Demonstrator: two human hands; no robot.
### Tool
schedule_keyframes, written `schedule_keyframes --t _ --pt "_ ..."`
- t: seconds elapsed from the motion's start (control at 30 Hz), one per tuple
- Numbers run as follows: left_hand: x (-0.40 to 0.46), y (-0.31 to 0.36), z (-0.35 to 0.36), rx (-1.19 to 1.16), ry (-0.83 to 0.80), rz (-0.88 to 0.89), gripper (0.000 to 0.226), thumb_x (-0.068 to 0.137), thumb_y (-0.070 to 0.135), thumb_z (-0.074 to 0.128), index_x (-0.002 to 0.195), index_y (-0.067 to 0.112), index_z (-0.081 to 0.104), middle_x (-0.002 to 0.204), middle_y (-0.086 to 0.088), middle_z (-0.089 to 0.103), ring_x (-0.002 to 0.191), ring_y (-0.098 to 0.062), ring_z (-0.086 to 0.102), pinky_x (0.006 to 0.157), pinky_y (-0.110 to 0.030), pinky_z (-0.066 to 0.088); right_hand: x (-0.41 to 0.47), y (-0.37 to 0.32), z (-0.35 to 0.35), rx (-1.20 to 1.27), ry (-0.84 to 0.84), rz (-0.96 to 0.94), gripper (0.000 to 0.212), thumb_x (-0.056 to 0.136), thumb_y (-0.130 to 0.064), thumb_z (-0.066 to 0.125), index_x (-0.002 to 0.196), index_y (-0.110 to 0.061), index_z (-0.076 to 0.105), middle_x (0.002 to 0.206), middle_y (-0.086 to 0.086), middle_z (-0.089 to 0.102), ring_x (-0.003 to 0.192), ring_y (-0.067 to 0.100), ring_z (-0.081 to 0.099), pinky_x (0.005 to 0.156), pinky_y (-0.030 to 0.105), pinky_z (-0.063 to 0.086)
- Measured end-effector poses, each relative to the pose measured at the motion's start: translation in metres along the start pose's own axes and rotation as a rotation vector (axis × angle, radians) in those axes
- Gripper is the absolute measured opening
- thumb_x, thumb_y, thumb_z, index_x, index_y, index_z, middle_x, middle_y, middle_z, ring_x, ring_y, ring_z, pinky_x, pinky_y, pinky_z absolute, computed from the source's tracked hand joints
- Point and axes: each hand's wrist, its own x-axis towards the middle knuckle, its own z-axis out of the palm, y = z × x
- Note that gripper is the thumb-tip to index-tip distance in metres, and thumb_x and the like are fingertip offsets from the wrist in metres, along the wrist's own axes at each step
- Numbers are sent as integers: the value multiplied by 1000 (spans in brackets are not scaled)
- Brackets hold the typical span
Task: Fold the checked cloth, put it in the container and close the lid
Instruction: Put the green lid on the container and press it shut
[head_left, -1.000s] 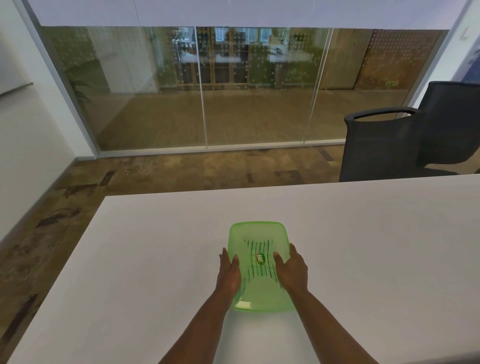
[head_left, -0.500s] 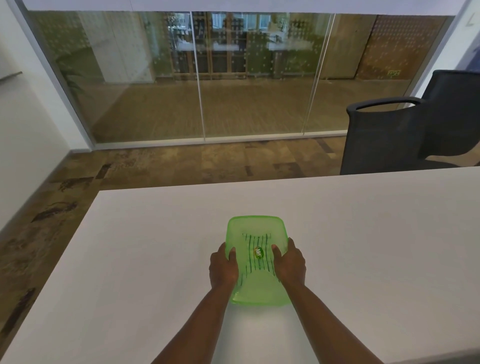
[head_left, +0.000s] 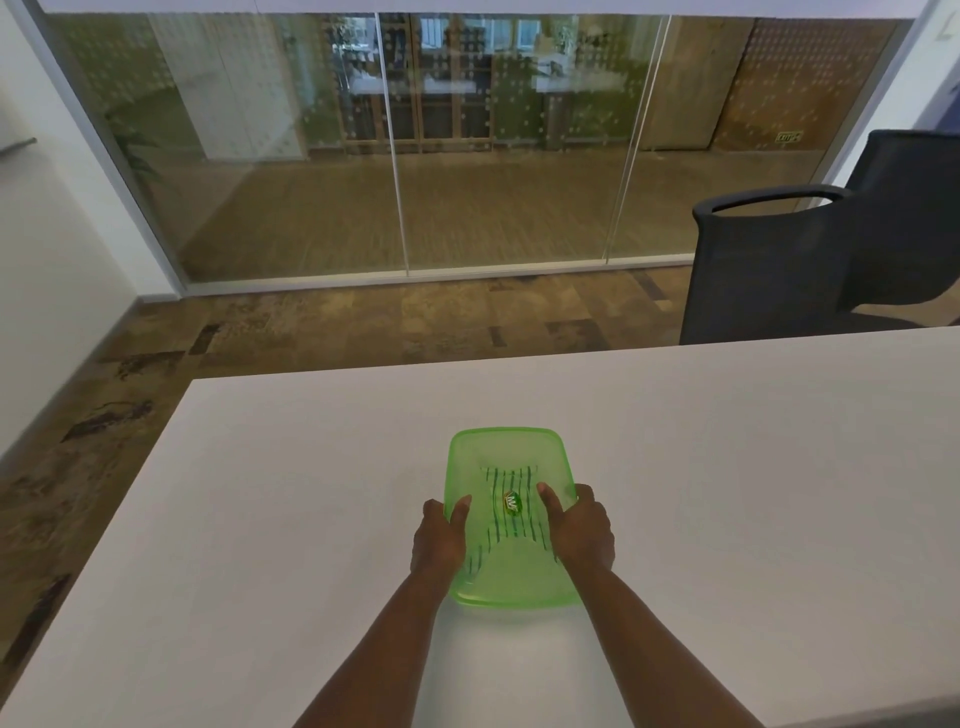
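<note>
The person is gripping the green translucent container (head_left: 511, 519) on the white table (head_left: 727, 493), one hand at each long side. The left hand (head_left: 439, 540) is clasping the left rim, thumb lying over the lid (head_left: 506, 449). The right hand (head_left: 582, 530) is doing likewise opposite. Between the two thumbs, the checked cloth (head_left: 511, 519) is showing through the lid, beneath an oval label (head_left: 512, 502).

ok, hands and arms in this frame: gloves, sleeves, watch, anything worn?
Nothing worn that shows. The left hand and right hand are bare, no gloves, and no rings can be made out. Both forearms are uncovered down to the frame's bottom edge: no sleeves, watch, wristband, cables or markers.
</note>
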Motion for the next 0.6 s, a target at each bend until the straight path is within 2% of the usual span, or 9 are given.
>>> schedule_keyframes --t 0.1,0.27,0.4,0.47,0.6 --pt "1 -6 2 -2 14 -8 36 93 45 39 90 9 35 90 -11 51 80 -25 47 73 -32 38 2 0 0 26 -3 29 61 89 -53 44 127 -7 38 121 18 59 111 35 56 89 39 44" --pt "-1 -13 4 15 45 5 37 92 47 39 87 11 35 86 -9 51 79 -24 47 72 -32 37 5 -1 -1 -65 15 91 61 95 -51 22 118 -1 48 117 21 61 108 36 57 87 39 45" --pt "-4 -17 0 66 85 9 37 91 48 38 79 13 36 84 -7 53 76 -25 48 70 -31 37 7 1 3 -123 1 66 64 94 -54 21 115 -2 53 116 20 62 108 35 57 88 39 46" --pt "-2 -15 -2 116 91 8 37 92 49 36 83 13 38 88 -9 56 80 -27 52 74 -34 42 7 1 3 -131 -4 65 64 94 -54 21 116 -3 53 117 20 61 109 35 57 89 40 45" --pt "12 1 -9 69 152 -34 45 93 51 30 95 9 44 111 -19 61 103 -33 58 87 -38 44 5 -1 3 -175 -33 4 64 94 -54 20 117 -4 52 119 19 60 110 35 56 90 39 45"
